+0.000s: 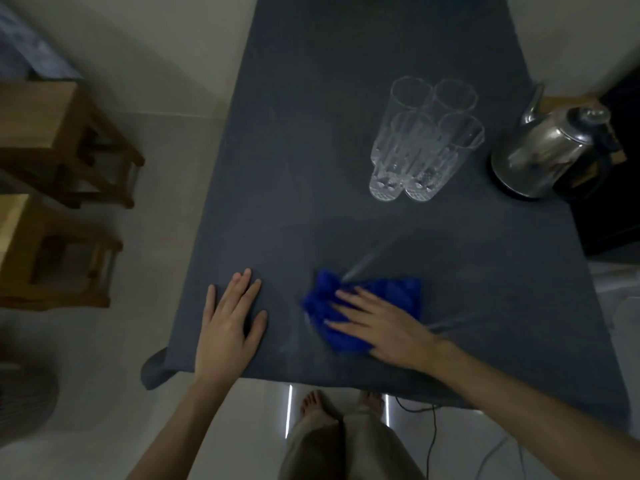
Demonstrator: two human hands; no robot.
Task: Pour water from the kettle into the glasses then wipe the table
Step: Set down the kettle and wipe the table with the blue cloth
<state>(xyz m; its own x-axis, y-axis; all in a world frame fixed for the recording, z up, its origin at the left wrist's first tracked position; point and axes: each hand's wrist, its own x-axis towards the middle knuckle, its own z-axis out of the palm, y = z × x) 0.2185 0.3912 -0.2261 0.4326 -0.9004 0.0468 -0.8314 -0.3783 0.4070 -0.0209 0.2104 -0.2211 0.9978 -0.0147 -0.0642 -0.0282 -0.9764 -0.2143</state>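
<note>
A dark grey table (346,46) fills the middle of the view. Several tall clear glasses (420,140) stand grouped at the right of its centre. A shiny steel kettle (547,150) sits at the right edge, its spout pointing away from me. Near the front edge lies a crumpled blue cloth (391,292). My right hand (377,327) presses flat on the cloth with fingers spread. My left hand (230,323) rests flat on the bare table at the front left, holding nothing. Faint wet streaks show around the cloth.
Two wooden stools (62,140) stand on the pale floor left of the table. A fan (24,396) sits at the lower left. A dark cable (429,445) runs on the floor by my bare feet (311,403). A black object (620,188) is beside the kettle.
</note>
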